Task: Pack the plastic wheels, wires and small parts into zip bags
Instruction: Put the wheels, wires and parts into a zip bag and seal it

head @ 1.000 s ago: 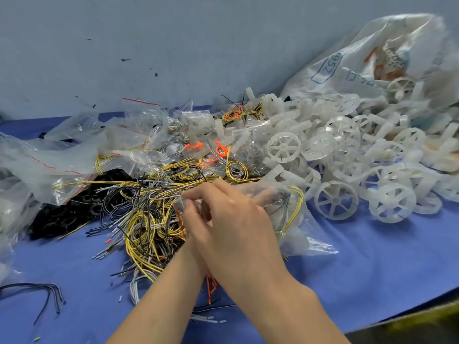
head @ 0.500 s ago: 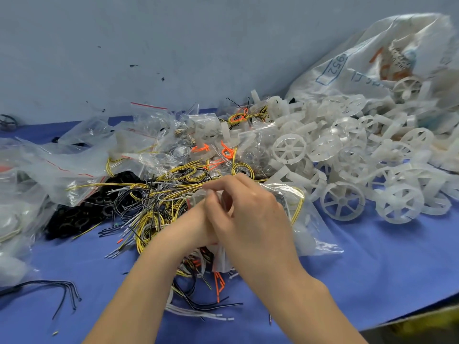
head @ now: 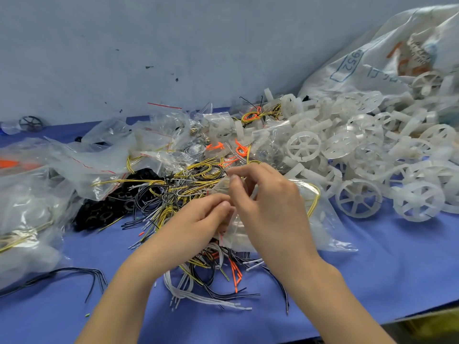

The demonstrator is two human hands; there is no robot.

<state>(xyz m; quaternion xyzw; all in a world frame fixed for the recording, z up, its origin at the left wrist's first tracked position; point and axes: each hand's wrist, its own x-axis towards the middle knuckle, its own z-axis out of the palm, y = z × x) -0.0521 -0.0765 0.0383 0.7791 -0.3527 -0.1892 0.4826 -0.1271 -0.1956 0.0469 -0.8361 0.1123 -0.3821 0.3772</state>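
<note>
The fingers (head: 219, 204) of the left hand (head: 198, 219) are curled and pinched on the edge of a clear zip bag (head: 325, 229). The right hand (head: 270, 209) is pinched on the same bag's upper edge, thumb against forefinger. The two hands are held close together above the blue counter (head: 385, 269). A loop of yellow wire (head: 316, 194) is seen inside the bag, just right of the right fingers.

Nearer than the fingers, under the wrists, loose white wires (head: 188, 291) and orange wires (head: 236, 275) are scattered on the counter. A bundle of black wires (head: 74, 271) is laid well apart to the left.

Just beyond the fingers a tangle of yellow and black wires (head: 178, 187) is heaped. Left of it a pile of black rings (head: 106, 209) is partly covered by crumpled clear bags (head: 99, 160), some edged with a red line.

To the right of the fingers and beyond, white plastic wheels (head: 357, 198) are piled thickly. The pile is spread back to a large printed sack (head: 367, 60) at the far right, and more wheels are seen at its mouth. Far to the left, one dark wheel (head: 31, 123) is set by the grey wall (head: 173, 45).
</note>
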